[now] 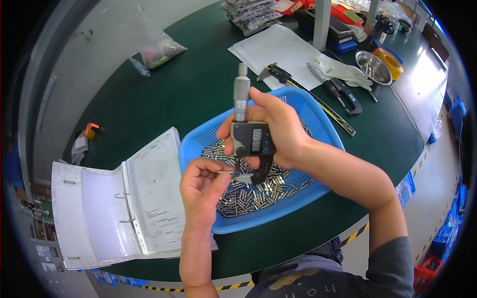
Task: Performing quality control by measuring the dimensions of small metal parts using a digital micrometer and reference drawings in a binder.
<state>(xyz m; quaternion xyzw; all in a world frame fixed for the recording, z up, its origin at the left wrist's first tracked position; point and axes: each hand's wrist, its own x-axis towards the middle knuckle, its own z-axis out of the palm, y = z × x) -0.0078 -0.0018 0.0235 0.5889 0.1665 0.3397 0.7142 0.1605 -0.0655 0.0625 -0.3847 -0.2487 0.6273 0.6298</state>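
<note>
My right hand (283,124) is closed around a digital micrometer (253,139), its thimble pointing away from me and its frame bent toward me. Between thumb and fingers of my left hand (202,191) is a small metal pin (226,172), its end in the gap of the micrometer's jaws. Whether the jaws touch the pin is too small to tell. Both hands are above a blue plastic basket (198,136) with perforated walls. A heap of short metal pins (253,196) lies inside it, partly hidden by my hands and the micrometer.
Left of the basket lies an open ring binder (154,188) with printed sheets. Beyond are a caliper (283,74), paper sheets (271,44), white gloves (343,72), a second micrometer (343,94) and a steel bowl (373,67). Bagged parts (251,15) stand at the back; another bag (161,49) is farther left.
</note>
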